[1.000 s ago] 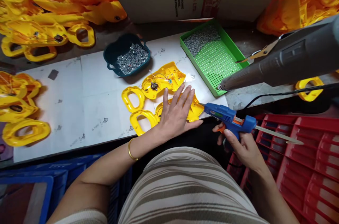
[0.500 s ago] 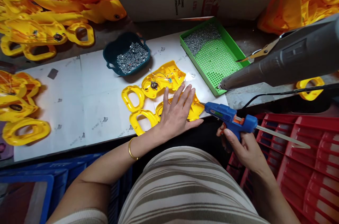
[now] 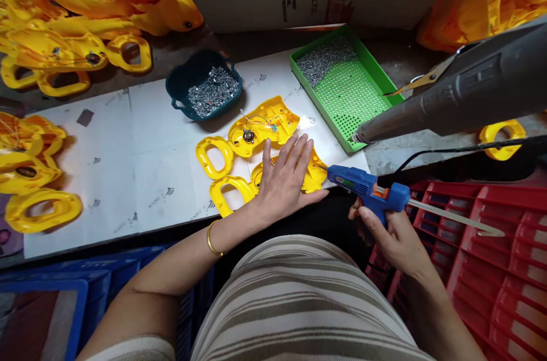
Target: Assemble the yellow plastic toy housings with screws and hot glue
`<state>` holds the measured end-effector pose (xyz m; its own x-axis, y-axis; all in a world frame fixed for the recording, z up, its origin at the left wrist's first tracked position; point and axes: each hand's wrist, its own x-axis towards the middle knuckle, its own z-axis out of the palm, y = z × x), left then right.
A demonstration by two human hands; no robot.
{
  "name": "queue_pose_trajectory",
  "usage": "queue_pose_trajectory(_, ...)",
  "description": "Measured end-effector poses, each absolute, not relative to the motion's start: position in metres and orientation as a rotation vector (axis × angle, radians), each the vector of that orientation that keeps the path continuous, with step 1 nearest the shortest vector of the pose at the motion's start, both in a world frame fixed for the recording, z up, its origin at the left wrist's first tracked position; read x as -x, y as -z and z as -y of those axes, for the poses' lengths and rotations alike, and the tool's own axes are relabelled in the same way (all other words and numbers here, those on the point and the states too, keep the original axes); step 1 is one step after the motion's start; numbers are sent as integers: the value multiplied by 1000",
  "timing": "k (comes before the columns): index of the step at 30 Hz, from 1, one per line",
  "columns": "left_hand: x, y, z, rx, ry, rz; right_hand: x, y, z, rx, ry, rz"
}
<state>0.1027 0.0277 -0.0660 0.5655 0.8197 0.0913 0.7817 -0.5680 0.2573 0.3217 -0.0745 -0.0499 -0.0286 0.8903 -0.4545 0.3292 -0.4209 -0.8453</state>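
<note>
My left hand lies flat, fingers stretched, over the nearer yellow plastic shell half, hiding its middle. In my right hand is a blue glue gun, with a pale glue stick jutting from its rear. The gun's nozzle points left and meets or nearly meets the right end of that shell. Just beyond my left fingertips sits another yellow shell half, open side up, with thin wires, a round metal part and a small green board inside.
A dark teal basin of small metal parts and a green tray of screws stand behind the shells. A grey electric screwdriver reaches in from the right. Yellow shells pile up at left; red crates stand at lower right.
The glue gun has shifted very slightly left along the near shell's right end. My left hand stays in place on the shell.
</note>
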Motion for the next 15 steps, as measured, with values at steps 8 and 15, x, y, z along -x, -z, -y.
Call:
queue_pose_trajectory(8, -102, 68, -29, -2579, -333, -1351, -309, 52, 75, 1501, -1511, 1142)
queue_pose_trajectory(15, -97, 65, -29, -2583, -394, -1342, -312, 52, 61, 1492, -1309, 1223)
